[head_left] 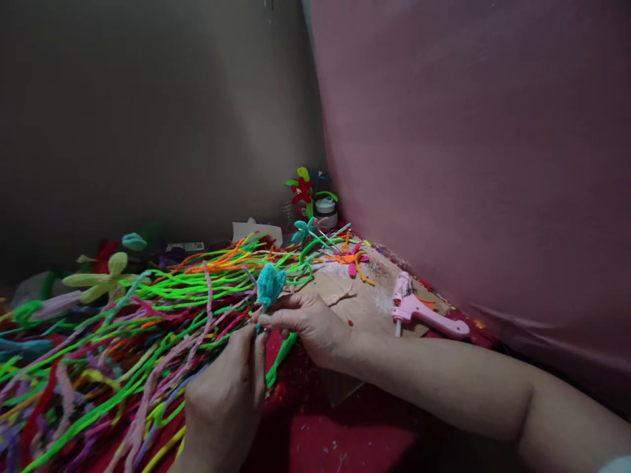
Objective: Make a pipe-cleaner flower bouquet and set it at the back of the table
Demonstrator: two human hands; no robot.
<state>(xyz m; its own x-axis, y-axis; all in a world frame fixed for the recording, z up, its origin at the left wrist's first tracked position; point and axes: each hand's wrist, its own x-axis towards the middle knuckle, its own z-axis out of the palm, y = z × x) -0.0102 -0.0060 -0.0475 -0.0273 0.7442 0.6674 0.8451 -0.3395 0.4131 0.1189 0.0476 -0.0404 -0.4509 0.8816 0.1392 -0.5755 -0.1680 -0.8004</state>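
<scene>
A teal pipe-cleaner flower (271, 284) stands upright between my two hands, its petals bunched together like a bud. My right hand (310, 322) pinches it just under the petals with thumb and forefinger. Lower down, my left hand (231, 378) has its fingers closed round the short stem. The fingertips of both hands meet there and hide most of the stem. Just below my right hand lies a green pipe-cleaner piece (282, 361).
Many loose pipe cleaners (162, 289) cover the left side, with a yellow-green flower (106, 279) on them. A pink glue gun (426, 312) rests on a cardboard sheet (328, 282) at right. Finished flowers (302, 190) and a white-lidded jar (325, 209) stand in the corner. A pink sheet (468, 144) hangs at right.
</scene>
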